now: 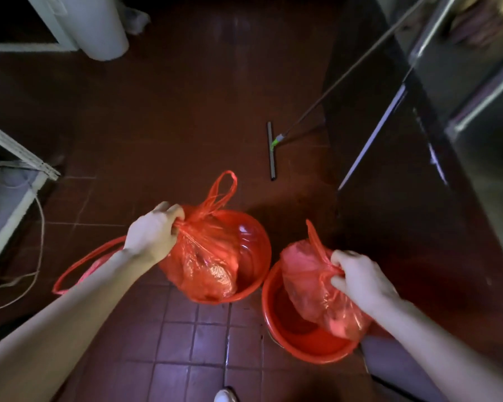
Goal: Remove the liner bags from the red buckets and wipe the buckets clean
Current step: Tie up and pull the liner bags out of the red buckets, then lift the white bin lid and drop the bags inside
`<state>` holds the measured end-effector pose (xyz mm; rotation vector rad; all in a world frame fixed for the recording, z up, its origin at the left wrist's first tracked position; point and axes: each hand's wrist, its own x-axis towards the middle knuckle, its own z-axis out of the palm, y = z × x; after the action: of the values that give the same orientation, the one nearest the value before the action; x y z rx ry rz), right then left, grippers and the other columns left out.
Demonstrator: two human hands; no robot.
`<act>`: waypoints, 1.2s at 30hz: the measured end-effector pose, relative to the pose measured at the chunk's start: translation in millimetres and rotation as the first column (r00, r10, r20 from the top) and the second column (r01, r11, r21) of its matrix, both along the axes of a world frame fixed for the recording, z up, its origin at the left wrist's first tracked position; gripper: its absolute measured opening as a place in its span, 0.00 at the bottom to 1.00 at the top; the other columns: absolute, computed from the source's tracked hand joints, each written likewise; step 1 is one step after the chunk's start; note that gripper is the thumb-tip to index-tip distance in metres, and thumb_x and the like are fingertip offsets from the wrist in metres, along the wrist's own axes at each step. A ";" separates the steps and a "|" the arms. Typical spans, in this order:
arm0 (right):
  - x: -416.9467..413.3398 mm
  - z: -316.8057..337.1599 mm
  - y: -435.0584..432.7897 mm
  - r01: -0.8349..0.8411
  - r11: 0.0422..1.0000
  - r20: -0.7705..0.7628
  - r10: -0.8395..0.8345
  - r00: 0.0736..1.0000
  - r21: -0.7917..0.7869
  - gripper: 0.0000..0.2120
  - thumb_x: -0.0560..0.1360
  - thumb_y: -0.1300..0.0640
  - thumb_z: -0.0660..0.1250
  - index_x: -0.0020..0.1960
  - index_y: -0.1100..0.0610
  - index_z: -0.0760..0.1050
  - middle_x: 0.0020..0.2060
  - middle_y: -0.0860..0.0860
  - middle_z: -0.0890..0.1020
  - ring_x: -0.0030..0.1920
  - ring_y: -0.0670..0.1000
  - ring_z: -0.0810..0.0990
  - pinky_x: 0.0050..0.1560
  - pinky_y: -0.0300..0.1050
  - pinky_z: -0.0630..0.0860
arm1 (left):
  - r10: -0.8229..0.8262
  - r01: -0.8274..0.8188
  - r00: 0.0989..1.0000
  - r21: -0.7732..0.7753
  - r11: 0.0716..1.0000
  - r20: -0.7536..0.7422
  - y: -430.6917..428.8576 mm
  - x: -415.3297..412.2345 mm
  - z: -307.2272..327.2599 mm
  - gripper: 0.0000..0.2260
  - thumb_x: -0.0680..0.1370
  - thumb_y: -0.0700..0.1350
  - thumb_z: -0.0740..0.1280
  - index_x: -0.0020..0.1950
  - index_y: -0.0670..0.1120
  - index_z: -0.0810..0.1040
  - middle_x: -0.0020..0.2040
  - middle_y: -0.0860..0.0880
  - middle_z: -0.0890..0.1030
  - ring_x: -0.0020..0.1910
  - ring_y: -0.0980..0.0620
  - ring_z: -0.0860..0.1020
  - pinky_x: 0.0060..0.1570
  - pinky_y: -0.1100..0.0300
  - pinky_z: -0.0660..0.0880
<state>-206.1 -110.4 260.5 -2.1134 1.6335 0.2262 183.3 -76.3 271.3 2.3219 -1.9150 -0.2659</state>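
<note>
Two red buckets stand on the dark red tiled floor in front of me. My left hand (154,230) grips the gathered neck of a full red liner bag (206,262) that hangs over the left bucket (256,245). A loop handle of this bag sticks up past my fingers. My right hand (357,277) grips the bunched top of a second red liner bag (311,288), held partly inside the right bucket (302,346). Both buckets show a shiny wet inside. A red bucket handle (79,265) shows under my left forearm.
A floor squeegee (271,149) with a long pole lies on the tiles ahead. A steel counter (462,91) runs along the right. A white shelf (18,181) with a loose cable is at the left, and a white cylinder (99,27) stands at the far left.
</note>
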 end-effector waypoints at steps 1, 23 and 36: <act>10.0 27.0 -1.3 0.001 1.000 0.007 -0.001 1.000 -0.012 0.10 0.71 0.55 0.71 0.50 0.51 0.74 0.48 0.51 0.79 0.49 0.57 0.81 0.48 0.46 0.75 | 0.001 -0.001 1.000 -0.013 1.000 -0.011 4.1 3.9 27.7 0.09 0.73 0.40 0.68 0.50 0.52 0.77 0.47 0.51 0.75 0.39 0.42 0.80 0.36 0.52 0.78; 341.8 291.0 -100.2 -0.039 0.956 0.270 0.121 0.955 -0.290 0.05 0.71 0.56 0.72 0.47 0.52 0.79 0.39 0.50 0.82 0.43 0.53 0.80 0.47 0.47 0.78 | 0.180 -0.194 0.981 -0.286 0.939 -0.074 27.7 245.0 273.4 0.08 0.72 0.40 0.69 0.49 0.50 0.77 0.47 0.52 0.76 0.45 0.46 0.79 0.40 0.51 0.77; 563.3 272.7 -301.8 -0.132 0.965 0.244 0.187 0.952 -0.227 0.05 0.71 0.52 0.72 0.46 0.48 0.78 0.39 0.47 0.80 0.37 0.49 0.76 0.32 0.39 0.68 | 0.194 -0.194 0.981 -0.134 0.972 -0.014 -158.4 464.5 267.5 0.09 0.71 0.42 0.67 0.49 0.54 0.75 0.47 0.55 0.75 0.45 0.48 0.79 0.39 0.54 0.77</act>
<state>357.2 -412.2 533.2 -2.3196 1.3819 -0.1794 647.8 -234.7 538.8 2.3937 -1.6334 -0.1136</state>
